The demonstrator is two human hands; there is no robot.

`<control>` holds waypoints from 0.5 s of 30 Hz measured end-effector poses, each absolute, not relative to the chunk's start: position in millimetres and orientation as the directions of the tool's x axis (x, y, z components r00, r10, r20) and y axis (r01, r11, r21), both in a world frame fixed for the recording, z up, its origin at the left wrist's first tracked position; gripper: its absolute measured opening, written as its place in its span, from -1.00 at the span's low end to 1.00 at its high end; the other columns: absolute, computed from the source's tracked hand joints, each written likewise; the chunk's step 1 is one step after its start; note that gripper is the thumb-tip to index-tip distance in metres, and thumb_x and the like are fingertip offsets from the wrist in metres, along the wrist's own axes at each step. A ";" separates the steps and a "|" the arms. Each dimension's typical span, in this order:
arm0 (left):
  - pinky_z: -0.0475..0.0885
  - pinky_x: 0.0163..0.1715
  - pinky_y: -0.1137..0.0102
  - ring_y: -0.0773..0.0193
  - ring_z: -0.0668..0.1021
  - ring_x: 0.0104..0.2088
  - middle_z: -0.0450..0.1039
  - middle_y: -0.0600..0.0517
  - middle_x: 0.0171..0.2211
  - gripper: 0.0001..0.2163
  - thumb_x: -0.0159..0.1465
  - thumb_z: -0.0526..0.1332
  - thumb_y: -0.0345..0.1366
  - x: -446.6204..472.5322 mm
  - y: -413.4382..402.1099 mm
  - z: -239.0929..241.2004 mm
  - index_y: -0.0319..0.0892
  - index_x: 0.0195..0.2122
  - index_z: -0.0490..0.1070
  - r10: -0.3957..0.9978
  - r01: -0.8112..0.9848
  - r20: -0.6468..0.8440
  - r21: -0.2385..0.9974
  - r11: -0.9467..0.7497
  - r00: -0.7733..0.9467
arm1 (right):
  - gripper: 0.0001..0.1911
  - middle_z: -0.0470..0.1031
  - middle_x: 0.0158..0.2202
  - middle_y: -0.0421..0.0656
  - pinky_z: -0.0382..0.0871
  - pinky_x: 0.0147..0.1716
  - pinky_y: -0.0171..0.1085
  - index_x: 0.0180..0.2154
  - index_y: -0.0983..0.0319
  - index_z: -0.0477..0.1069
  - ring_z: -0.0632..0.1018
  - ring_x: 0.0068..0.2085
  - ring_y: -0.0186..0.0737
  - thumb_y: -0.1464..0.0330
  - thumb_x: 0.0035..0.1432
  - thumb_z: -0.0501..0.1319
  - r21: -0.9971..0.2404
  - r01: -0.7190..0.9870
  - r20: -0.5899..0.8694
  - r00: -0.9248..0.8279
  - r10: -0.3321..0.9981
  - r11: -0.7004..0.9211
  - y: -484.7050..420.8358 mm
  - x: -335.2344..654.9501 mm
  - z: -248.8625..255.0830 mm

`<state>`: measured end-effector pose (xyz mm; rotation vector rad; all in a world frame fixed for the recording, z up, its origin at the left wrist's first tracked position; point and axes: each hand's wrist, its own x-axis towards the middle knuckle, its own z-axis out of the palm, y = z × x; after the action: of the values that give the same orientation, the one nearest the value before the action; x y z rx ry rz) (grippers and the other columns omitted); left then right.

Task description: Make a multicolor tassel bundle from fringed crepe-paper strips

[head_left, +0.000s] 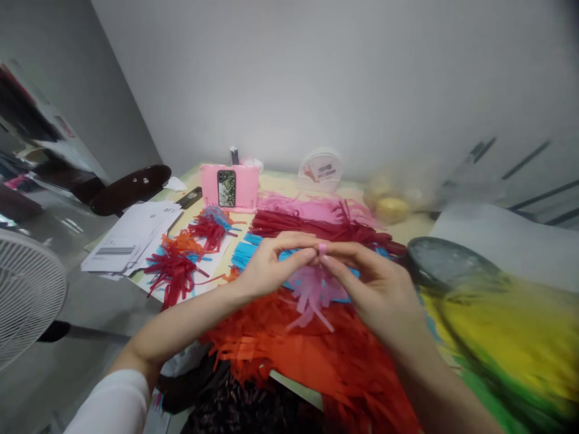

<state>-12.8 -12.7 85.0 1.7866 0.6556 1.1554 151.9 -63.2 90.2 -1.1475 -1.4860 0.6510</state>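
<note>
A pink tissue-paper tassel (312, 295) hangs between my two hands, its cut strips fanning downward. My left hand (274, 262) pinches its top end from the left, thumb and fingers closed. From the right, my right hand (375, 280) grips the same top with thumb and forefinger. Below the tassel lies a heap of orange-red fringed paper (289, 349). Blue fringed strips (244, 252) show behind my left hand, and dark red strips (294, 226) lie beyond them. Pink fringed paper (312, 209) is farther back.
Finished-looking multicoloured tassels (174, 265) lie at left near a stack of printed papers (131, 235). A phone (227, 188) leans on a pink stand (208, 187). A white fan (27, 295) stands at far left. At right are a dark round object (452, 265) and yellow paper (520, 325).
</note>
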 end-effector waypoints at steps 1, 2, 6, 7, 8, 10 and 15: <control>0.40 0.07 0.27 0.16 0.56 -0.02 0.61 -0.10 -0.10 -0.82 0.25 0.28 -0.24 -8.2 -9.3 84.7 -0.19 -0.22 0.62 0.802 -0.050 0.422 0.895 -0.444 0.422 | -0.85 0.63 -0.26 -0.16 0.52 -0.21 -0.22 -0.24 0.15 0.53 0.63 -0.25 -0.20 0.25 0.17 0.27 -0.867 0.316 0.429 0.083 0.899 0.385 -59.6 152.7 89.6; 0.40 0.07 0.28 0.16 0.57 -0.03 0.61 -0.09 -0.12 -0.82 0.23 0.31 -0.24 -2.7 -6.1 83.5 -0.19 -0.23 0.62 0.816 -0.071 0.415 0.903 -0.424 0.402 | -0.86 0.62 -0.26 -0.17 0.52 -0.22 -0.23 -0.24 0.16 0.50 0.63 -0.25 -0.21 0.26 0.18 0.27 -0.860 0.332 0.439 0.098 0.893 0.387 -56.6 152.5 88.6; 0.45 -0.06 0.34 0.21 0.59 -0.16 0.63 -0.05 -0.26 -0.83 0.17 0.34 -0.21 19.2 8.7 76.6 -0.21 -0.32 0.61 0.892 -0.150 0.373 0.927 -0.345 0.253 | -0.84 0.60 -0.21 -0.12 0.50 -0.16 -0.19 -0.17 0.17 0.45 0.62 -0.21 -0.18 0.27 0.23 0.21 -0.778 0.463 0.528 0.114 0.841 0.426 -51.4 152.7 81.0; 0.46 -0.12 0.37 0.24 0.59 -0.20 0.62 -0.03 -0.28 -0.82 0.18 0.33 -0.20 21.8 14.4 76.5 -0.22 -0.32 0.60 0.910 -0.167 0.355 0.931 -0.324 0.214 | -0.80 0.59 -0.16 -0.09 0.48 -0.09 -0.14 -0.12 0.17 0.47 0.61 -0.13 -0.15 0.26 0.25 0.19 -0.732 0.525 0.563 0.106 0.820 0.434 -50.2 158.2 78.3; 0.46 -0.17 0.40 0.27 0.59 -0.24 0.62 -0.01 -0.30 -0.81 0.20 0.32 -0.19 22.5 21.2 77.3 -0.22 -0.31 0.59 0.924 -0.192 0.344 0.931 -0.312 0.168 | -0.76 0.57 -0.08 -0.07 0.44 -0.01 -0.11 -0.07 0.17 0.47 0.57 -0.04 -0.12 0.25 0.27 0.17 -0.679 0.608 0.581 0.102 0.807 0.412 -47.9 168.1 75.5; 0.44 -0.25 0.45 0.33 0.57 -0.29 0.59 0.03 -0.32 -0.80 0.23 0.29 -0.16 18.4 36.7 81.5 -0.20 -0.31 0.54 0.937 -0.268 0.342 0.911 -0.313 0.071 | -0.67 0.50 0.07 -0.02 0.33 0.11 -0.07 0.02 0.18 0.47 0.46 0.14 -0.06 0.22 0.30 0.13 -0.570 0.780 0.563 0.142 0.814 0.257 -39.3 203.0 69.8; 0.38 -0.28 0.52 0.40 0.52 -0.37 0.48 0.11 -0.46 -0.83 0.25 0.28 -0.18 -3.0 58.3 91.2 -0.17 -0.32 0.46 0.915 -0.290 0.402 0.881 -0.373 0.044 | -0.58 0.56 -0.17 0.08 0.38 -0.06 -0.08 -0.19 0.33 0.55 0.55 -0.01 0.05 0.22 0.38 0.01 -0.448 0.869 0.263 0.354 0.898 -0.211 0.9 329.8 46.9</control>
<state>-3.0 58.3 91.2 1.3187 0.7055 1.5327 329.8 0.9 46.9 -2.0973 -1.5317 0.0720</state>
